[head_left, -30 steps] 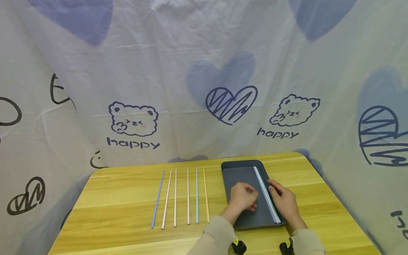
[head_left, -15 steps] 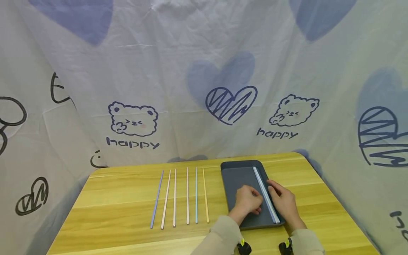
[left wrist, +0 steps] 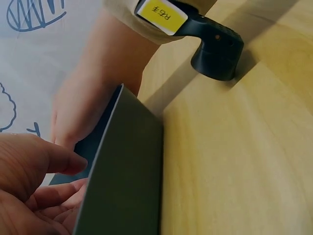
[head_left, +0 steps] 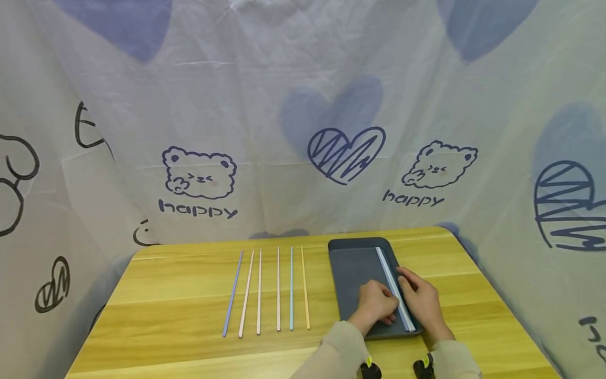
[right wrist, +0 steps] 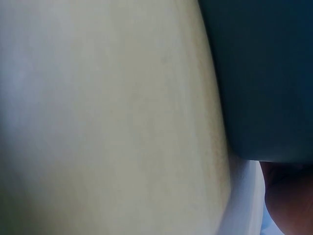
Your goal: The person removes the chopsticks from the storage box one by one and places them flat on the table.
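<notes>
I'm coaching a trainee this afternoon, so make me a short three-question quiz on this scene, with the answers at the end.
1. Count: how many sticks lie on the table outside the tray?
2. True or false: the left hand is over the tray.
3. Fill in: of the sticks outside, the one nearest the tray is coloured ___.

Key: 1. Six. 2. True. 3. Yellow.
</notes>
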The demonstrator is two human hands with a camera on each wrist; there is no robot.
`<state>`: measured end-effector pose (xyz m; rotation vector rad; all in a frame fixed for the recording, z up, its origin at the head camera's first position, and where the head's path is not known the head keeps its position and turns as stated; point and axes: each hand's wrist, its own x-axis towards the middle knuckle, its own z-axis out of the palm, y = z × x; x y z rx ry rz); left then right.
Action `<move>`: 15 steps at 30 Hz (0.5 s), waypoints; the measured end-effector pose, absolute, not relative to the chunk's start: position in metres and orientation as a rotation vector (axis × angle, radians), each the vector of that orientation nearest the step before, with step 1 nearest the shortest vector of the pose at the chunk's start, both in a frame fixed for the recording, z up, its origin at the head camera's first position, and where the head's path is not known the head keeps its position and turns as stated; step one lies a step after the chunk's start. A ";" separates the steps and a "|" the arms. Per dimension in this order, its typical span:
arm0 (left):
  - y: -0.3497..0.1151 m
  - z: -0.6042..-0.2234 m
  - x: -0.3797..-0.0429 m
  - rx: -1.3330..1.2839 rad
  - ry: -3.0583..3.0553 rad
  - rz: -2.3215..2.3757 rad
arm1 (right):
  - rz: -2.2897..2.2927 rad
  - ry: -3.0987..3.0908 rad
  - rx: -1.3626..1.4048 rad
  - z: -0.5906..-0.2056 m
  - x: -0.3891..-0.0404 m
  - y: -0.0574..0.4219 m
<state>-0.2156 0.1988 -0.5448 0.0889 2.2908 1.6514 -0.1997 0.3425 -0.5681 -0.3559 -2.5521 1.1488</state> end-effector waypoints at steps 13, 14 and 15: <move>0.205 -0.551 -0.211 0.079 2.310 1.693 | 1.170 -2.556 -0.357 -0.570 -0.200 0.344; 0.205 -0.552 -0.211 0.076 2.312 1.694 | 1.167 -2.554 -0.354 -0.570 -0.200 0.343; 0.205 -0.553 -0.211 0.075 2.315 1.696 | 1.166 -2.553 -0.356 -0.570 -0.200 0.343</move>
